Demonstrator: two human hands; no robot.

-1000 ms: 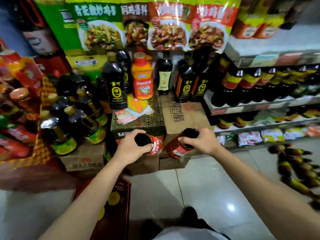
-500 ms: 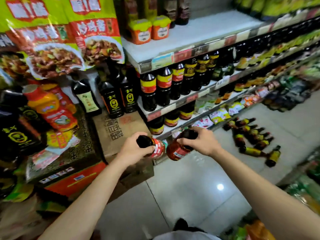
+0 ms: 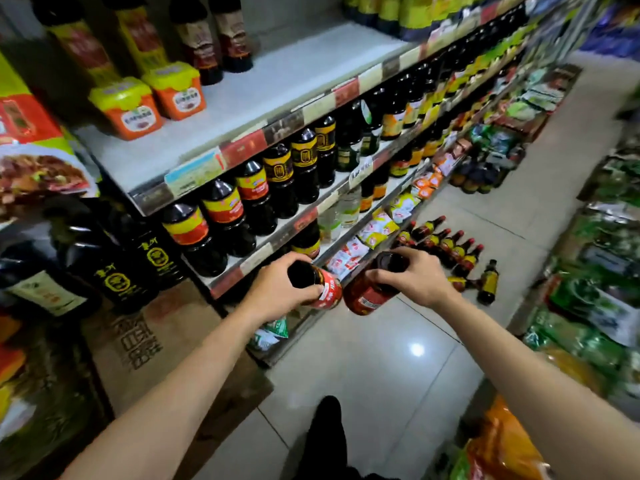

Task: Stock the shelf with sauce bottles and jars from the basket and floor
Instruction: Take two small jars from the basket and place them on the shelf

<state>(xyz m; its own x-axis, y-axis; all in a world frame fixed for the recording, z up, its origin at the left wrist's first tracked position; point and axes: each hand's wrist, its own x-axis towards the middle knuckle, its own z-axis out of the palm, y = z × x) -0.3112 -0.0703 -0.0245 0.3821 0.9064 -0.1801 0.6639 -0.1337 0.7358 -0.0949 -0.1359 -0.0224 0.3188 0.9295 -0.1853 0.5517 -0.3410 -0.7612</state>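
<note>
Left hand (image 3: 277,293) grips left jar (image 3: 327,292), right hand (image 3: 417,278) grips right jar (image 3: 367,296); both before shelf (image 3: 277,84), unplaced. Floor bottles (image 3: 446,244) beside shelf unstocked. Partway, likely.

Two dark-capped red sauce jars (image 3: 367,296) tilt side by side, nearly touching.

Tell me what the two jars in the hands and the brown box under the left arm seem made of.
The left jar and right jar: probably clear glass, perhaps plastic; red content shows through and the wall shines. Their caps: dark, smooth, material unclear. The brown box: matt cardboard, plain brown with printed characters.
</note>
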